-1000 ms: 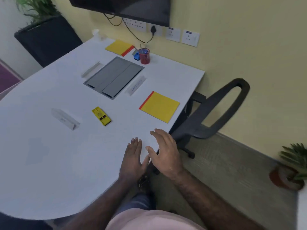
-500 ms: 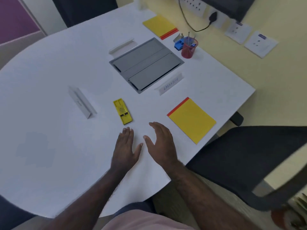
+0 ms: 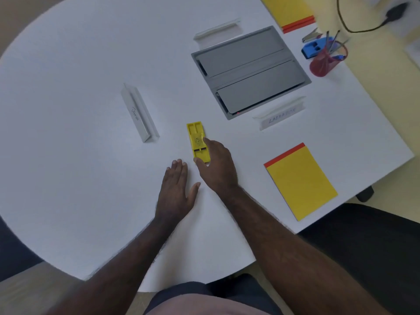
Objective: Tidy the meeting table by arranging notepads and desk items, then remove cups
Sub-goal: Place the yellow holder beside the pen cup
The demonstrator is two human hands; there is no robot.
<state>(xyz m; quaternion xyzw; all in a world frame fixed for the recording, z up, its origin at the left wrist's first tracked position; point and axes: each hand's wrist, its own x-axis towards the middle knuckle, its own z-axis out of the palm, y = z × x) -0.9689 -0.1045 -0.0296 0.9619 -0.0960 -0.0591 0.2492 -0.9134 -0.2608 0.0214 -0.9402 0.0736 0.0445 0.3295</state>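
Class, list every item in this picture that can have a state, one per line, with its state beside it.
right hand: fingers and thumb closing round the yellow holder, on the table
left hand: flat, palm down on the table
yellow holder: lying flat
near notepad: closed, flat
far notepad: closed, flat
cable box: lids shut
pen cup: upright, holding pens
three name stands: standing

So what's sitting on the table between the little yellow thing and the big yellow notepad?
Only the right hand reaching onto the yellow plastic piece; beyond it, bare white table up to the notepad, as the head view shows.
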